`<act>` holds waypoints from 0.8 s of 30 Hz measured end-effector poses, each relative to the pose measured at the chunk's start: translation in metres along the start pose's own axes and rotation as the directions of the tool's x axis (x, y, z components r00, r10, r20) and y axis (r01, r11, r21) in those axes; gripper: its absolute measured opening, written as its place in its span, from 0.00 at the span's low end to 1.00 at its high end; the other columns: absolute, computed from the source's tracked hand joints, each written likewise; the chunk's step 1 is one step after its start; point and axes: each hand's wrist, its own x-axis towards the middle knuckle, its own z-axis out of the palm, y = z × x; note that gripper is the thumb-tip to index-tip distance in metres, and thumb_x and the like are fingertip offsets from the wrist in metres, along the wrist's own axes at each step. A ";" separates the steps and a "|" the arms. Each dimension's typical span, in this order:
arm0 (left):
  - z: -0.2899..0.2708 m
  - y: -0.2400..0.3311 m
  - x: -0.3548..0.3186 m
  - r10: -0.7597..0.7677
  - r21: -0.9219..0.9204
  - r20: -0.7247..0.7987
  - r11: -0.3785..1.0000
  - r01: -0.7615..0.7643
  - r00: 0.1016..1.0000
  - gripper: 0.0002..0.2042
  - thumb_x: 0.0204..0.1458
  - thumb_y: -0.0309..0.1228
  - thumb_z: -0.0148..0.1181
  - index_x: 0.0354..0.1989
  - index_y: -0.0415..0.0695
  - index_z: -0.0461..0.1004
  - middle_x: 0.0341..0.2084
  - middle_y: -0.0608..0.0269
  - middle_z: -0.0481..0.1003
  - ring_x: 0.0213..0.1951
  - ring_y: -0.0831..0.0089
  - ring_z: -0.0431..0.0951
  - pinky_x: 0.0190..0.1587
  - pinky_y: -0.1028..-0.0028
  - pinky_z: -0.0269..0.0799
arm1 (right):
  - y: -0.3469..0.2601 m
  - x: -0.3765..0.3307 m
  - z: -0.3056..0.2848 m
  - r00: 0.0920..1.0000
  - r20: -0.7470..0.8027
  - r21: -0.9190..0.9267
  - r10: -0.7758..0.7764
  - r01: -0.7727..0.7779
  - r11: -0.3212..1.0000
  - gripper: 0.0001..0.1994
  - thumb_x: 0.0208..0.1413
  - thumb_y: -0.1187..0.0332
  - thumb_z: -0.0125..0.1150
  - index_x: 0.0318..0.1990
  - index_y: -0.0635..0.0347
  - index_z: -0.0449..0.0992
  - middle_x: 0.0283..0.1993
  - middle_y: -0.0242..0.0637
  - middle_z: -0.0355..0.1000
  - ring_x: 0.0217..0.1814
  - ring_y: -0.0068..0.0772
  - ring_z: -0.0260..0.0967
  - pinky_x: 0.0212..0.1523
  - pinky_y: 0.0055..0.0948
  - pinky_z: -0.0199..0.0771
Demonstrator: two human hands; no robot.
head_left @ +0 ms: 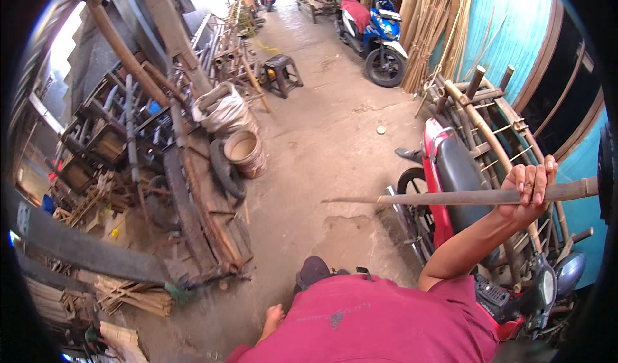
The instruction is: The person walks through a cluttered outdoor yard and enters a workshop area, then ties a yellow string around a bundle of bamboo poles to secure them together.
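My right hand (529,184) is raised out to the right and closed around a long bamboo pole (444,198). The pole lies nearly level across the view. Its thin, pointed end reaches left over the walkway, and its thicker end runs to the right rim. My left hand (275,314) hangs low beside my body, with its fingers curled and nothing visible in them. Beneath the pole stands a parked red motorbike (444,170) with a black seat.
A bamboo frame (496,125) leans by the turquoise wall (508,35). Ahead are a blue and white motorbike (384,41), bamboo strips (428,35) and a stool (282,73). On the left stand a bucket (245,154), a white sack (223,109), a tyre (225,170) and a wooden rack (106,141).
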 end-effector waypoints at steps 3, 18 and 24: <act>-0.013 0.028 0.088 -0.215 0.231 -0.144 0.942 0.244 0.966 0.11 0.53 0.34 0.56 0.30 0.37 0.74 0.20 0.57 0.74 0.20 0.68 0.72 0.23 0.66 0.67 | 0.062 0.036 -0.019 0.989 -0.013 -0.105 -0.148 0.146 0.984 0.10 0.71 0.68 0.35 0.40 0.62 0.62 0.15 0.25 0.63 0.12 0.17 0.59 0.24 0.20 0.67; 0.238 0.881 0.189 0.873 0.082 0.487 -0.086 -0.993 -0.035 0.47 0.42 0.48 0.72 0.66 0.40 0.52 0.61 0.42 0.54 0.63 0.48 0.58 0.64 0.57 0.57 | 0.466 0.241 -0.092 0.972 -0.081 -0.177 -0.219 0.203 0.963 0.12 0.72 0.64 0.31 0.42 0.61 0.62 0.15 0.24 0.63 0.12 0.18 0.57 0.22 0.21 0.64; 0.348 1.057 0.158 0.705 -0.300 0.581 -0.280 -0.912 -0.407 0.37 0.45 0.41 0.70 0.63 0.44 0.60 0.53 0.50 0.67 0.55 0.54 0.69 0.59 0.61 0.63 | 0.590 0.318 -0.123 0.967 -0.081 -0.165 -0.242 0.226 0.960 0.15 0.72 0.61 0.25 0.42 0.58 0.60 0.15 0.25 0.63 0.11 0.20 0.57 0.21 0.23 0.66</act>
